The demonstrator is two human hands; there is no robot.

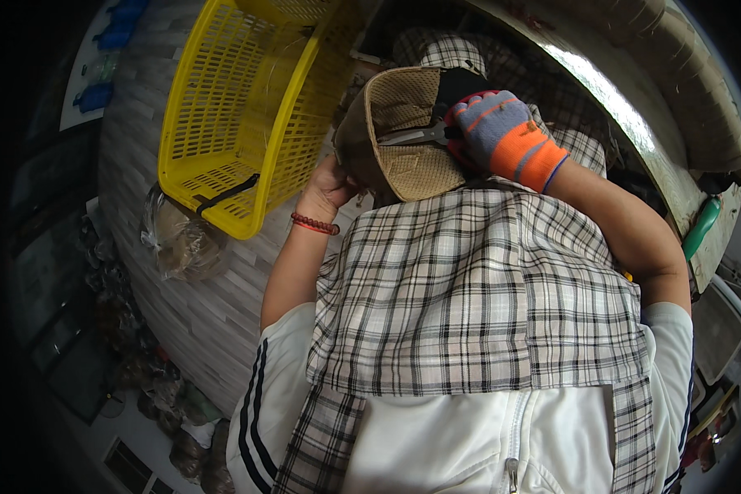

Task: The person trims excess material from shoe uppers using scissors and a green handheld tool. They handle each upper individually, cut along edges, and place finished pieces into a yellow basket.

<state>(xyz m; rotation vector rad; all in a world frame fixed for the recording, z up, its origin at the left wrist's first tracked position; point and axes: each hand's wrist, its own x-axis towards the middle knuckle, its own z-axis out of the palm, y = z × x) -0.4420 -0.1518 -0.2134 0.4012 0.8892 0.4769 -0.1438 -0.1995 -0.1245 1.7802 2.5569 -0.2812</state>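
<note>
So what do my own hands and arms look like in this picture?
Your left hand is ungloved, with a dark red beaded bracelet and a thin bright red band at the wrist. Your right hand wears a grey-and-orange glove with a blue cuff edge. Both forearms are bare below short white sleeves; the left one shows two dark stripes.
</note>
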